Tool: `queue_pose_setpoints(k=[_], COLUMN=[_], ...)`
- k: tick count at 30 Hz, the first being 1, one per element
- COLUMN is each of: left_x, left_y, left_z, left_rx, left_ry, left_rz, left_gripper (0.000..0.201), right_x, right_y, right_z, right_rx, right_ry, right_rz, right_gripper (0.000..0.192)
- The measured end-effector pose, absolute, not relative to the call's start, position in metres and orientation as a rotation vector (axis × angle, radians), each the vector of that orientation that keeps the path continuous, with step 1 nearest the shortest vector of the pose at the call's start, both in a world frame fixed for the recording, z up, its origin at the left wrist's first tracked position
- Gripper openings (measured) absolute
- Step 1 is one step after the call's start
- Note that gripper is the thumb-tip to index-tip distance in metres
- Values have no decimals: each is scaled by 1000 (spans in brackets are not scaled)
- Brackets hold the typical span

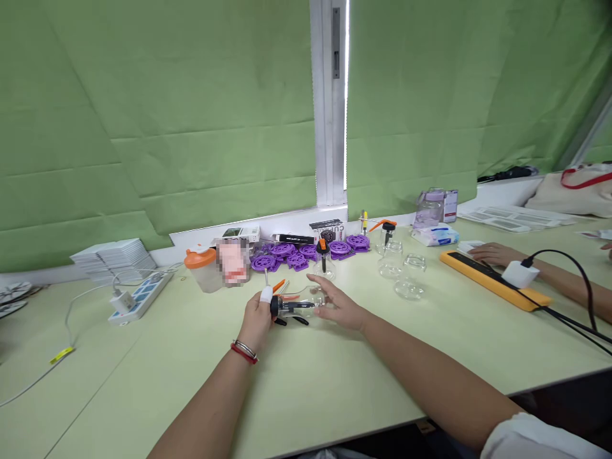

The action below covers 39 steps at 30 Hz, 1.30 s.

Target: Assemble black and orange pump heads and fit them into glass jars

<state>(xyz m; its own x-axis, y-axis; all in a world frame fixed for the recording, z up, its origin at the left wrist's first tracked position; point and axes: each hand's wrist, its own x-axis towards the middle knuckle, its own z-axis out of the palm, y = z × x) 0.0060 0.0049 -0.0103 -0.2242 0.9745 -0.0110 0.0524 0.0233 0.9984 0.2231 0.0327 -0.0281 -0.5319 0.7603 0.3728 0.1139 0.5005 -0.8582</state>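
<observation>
A clear glass bottle (313,294) with a black cap (274,306) lies sideways between my hands, just above the table. A dark stem (296,305) runs from the cap into the glass. My left hand (255,322), with a white cover on its thumb, is closed around the cap end. At the other end, the fingers of my right hand (345,308) curl around the base of the bottle. Orange pieces (278,286) and black pieces (300,320) show right behind and below the bottle, partly hidden. A thin metal shaft (266,276) rises near my left thumb.
Purple plastic parts (287,251) lie behind, near a bottle with an orange-black top (323,247). Uncapped glass bottles (410,285) stand right. An orange-lidded cup (201,271) and power strip (143,296) are left. Another person's hand (495,254) rests beside an orange power strip (492,280).
</observation>
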Motion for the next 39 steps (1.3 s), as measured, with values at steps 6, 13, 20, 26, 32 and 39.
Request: queue_pose_setpoints(k=[6,13,20,26,32,39], left_x=[7,-10,-33,-30,-33,-29], left_y=[0,8,27,21,17,12], left_z=[-17,-18,-28,-31,-25,-19], left_rx=[1379,1677,2134,2356,2394,2361], left_ry=[1329,1484,1950,1824,1805,1822], left_rz=[1309,1483,1017,641,599,527], left_gripper=[42,23,41,49,40,42], right_x=[214,231,279,294,301,298], right_y=[28,54,103,120,129,128], right_z=[-36,-34,-53,-72,-84,-78], right_rx=[-873,-910,-1346,-1457,-1443,-1554], right_ry=[-2251,-1783,-1459,-1487,-1578,-1652], right_rz=[416,28,131,471,583,581], right_gripper=[88,64,76,83,83,82])
